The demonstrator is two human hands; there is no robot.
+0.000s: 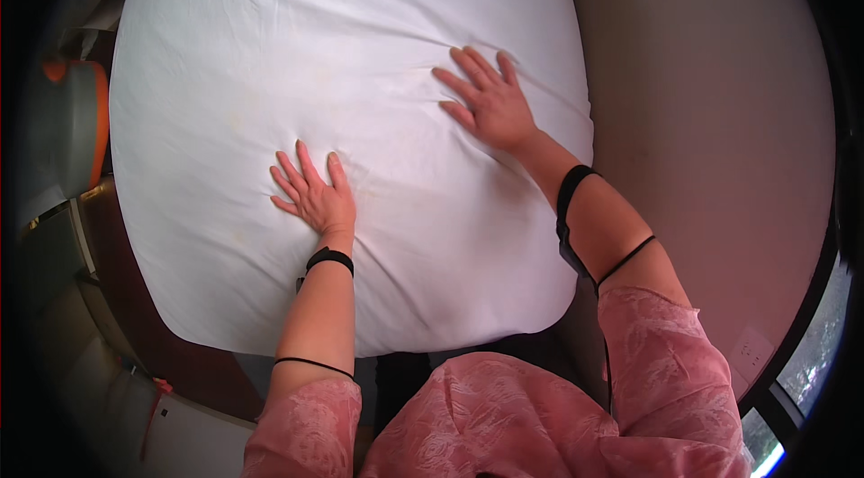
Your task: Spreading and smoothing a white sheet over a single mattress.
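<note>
A white fitted sheet covers the bed's mattress before me, with creases running out from both hands and more along its top part. My left hand lies on the sheet left of the middle, palm down, its fingers spread and nothing held. Farther up and to the right, my right hand rests flat on the sheet near its right side, fingers also apart. Small folds show around the right fingertips. Each forearm bears a black strap. The near edge of the sheet curves round the mattress close to my body.
A plain wall runs along the right side of the bed, with a wall socket low down. A grey and orange object stands at the left. A white surface with a red cord is at the lower left.
</note>
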